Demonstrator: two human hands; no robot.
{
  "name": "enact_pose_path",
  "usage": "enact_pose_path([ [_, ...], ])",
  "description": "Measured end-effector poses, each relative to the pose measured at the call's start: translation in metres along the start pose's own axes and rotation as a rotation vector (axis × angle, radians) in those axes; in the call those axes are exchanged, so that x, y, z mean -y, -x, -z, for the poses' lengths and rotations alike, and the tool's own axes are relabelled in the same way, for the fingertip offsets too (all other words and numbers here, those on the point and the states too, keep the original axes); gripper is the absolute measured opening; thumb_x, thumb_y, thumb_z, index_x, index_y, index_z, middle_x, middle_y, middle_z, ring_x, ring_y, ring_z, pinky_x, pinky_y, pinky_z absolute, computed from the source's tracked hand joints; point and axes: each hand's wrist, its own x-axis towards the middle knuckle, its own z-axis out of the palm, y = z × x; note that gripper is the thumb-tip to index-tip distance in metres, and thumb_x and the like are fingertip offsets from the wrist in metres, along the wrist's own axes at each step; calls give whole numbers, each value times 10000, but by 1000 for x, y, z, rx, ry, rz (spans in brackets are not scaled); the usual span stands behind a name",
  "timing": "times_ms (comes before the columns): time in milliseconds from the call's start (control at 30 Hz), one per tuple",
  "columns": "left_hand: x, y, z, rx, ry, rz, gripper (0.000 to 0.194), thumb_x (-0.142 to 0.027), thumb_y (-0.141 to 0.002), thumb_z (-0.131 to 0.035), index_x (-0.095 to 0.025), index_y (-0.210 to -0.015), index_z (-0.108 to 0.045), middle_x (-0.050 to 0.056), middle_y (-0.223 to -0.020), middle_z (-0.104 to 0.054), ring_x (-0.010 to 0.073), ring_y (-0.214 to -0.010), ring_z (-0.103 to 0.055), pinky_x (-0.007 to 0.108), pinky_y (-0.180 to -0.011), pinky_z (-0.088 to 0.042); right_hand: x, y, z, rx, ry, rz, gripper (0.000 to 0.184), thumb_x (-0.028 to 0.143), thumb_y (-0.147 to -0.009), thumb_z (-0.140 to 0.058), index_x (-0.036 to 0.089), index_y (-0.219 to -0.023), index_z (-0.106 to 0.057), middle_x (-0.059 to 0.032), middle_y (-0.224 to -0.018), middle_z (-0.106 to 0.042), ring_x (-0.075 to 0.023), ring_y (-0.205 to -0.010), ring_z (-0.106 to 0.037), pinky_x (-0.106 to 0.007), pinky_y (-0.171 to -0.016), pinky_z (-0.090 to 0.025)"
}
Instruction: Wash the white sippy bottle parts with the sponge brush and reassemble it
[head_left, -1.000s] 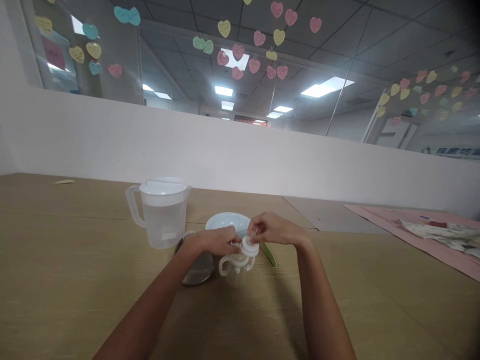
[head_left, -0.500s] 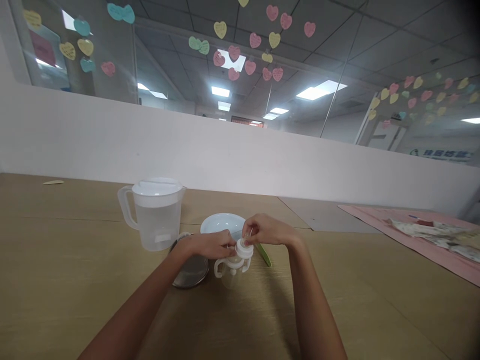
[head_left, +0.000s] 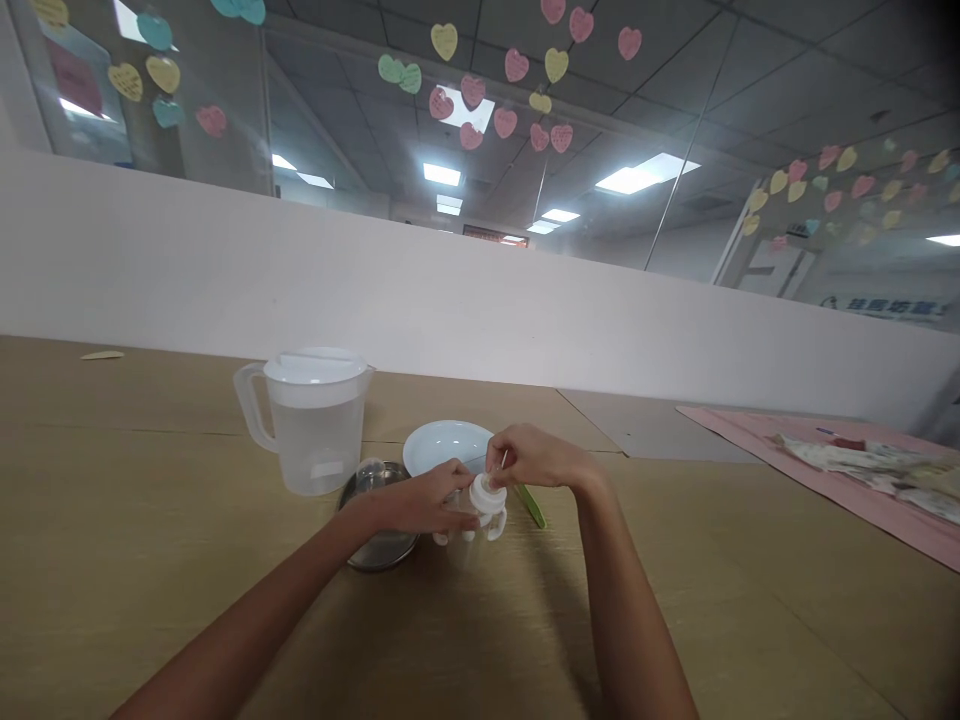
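A small clear baby bottle (head_left: pixel 480 512) with white handles and a white cap stands on the wooden table (head_left: pixel 150 560). My left hand (head_left: pixel 420 498) is wrapped round its side and handle. My right hand (head_left: pixel 531 458) pinches the white cap at the top with closed fingers. Just behind the bottle sits a white bowl (head_left: pixel 442 445). A round metal lid (head_left: pixel 373 540) lies to the left, partly under my left wrist. A green utensil (head_left: pixel 531 505) pokes out below my right hand.
A clear plastic jug (head_left: pixel 304 420) with a white lid and water in it stands at the back left. A pink mat (head_left: pixel 840 470) with papers lies at the right. A white partition wall (head_left: pixel 450 300) closes off the far edge of the table.
My left hand has slid from the cap down onto the bottle's side and handle. My right hand stays pinched on the cap. The view has shifted slightly.
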Motion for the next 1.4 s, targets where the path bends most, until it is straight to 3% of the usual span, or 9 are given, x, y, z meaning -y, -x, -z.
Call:
enact_pose_path([
  [133,6,-5,-7,-78,-34,1,407,-437,-680,-616,-173,-981,-543,41,-963,-498,194,-854,-494,296,-747,-392,7,-1,-4,17,1,23,117,239,-622,-628,155,-704,-622,-5,-745,-637,-117,-668,-560,-194,-542,-398],
  [300,15,-11,-16,-147,73,-27,476,-333,-597,-684,-159,-1008,-518,48,-991,-558,205,-867,-521,290,-720,-409,11,-7,-11,47,13,71,117,148,-626,-579,163,-719,-648,1,-756,-655,-114,-687,-573,-184,-565,-406],
  [700,13,-8,-13,-138,165,0,553,-276,-549,-711,-146,-1060,-543,39,-904,-630,193,-771,-571,260,-662,-409,-10,-20,-15,154,-169,157,258,45,-603,-501,161,-743,-683,2,-773,-674,-129,-753,-605,-185,-624,-451],
  [800,12,-7,-13,-137,168,6,585,-289,-544,-719,-153,-1081,-533,41,-907,-631,202,-789,-574,259,-657,-412,-7,-18,-13,146,-182,93,220,96,-588,-571,160,-774,-669,-3,-768,-665,-127,-728,-606,-169,-581,-446],
  [900,11,-7,-13,-128,184,-23,593,-294,-549,-718,-162,-1094,-524,46,-957,-627,208,-829,-577,263,-681,-419,2,-16,-16,148,-174,-66,174,190,-582,-623,147,-751,-612,-2,-650,-626,-115,-562,-588,-167,-464,-421],
  [1033,14,-7,-13,-125,164,-18,604,-283,-548,-717,-171,-1106,-513,37,-967,-624,202,-838,-577,266,-701,-422,17,-19,-23,170,-132,-213,48,176,-648,-493,153,-681,-520,23,-474,-529,-95,-381,-495,-180,-367,-373],
  [1200,17,-8,-12,-104,133,-36,576,-275,-545,-719,-196,-1077,-510,23,-1012,-602,197,-871,-558,259,-715,-416,24,-15,-24,142,-60,-185,151,312,-727,-480,165,-700,-502,15,-503,-531,-94,-405,-484,-192,-387,-359],
  [1333,17,-7,-11,-102,135,-11,525,-274,-563,-705,-187,-1045,-515,24,-943,-612,200,-840,-562,256,-687,-412,23,-8,-21,-13,116,-74,314,440,-611,-639,196,-787,-551,1,-725,-599,-113,-615,-536,-194,-475,-346],
  [1400,17,-7,-10,-114,138,9,530,-282,-563,-706,-181,-1046,-513,22,-896,-615,198,-815,-565,255,-673,-410,23,-7,-22,-23,173,-40,399,438,-543,-691,212,-842,-554,-5,-829,-602,-133,-709,-538,-200,-507,-342],
])
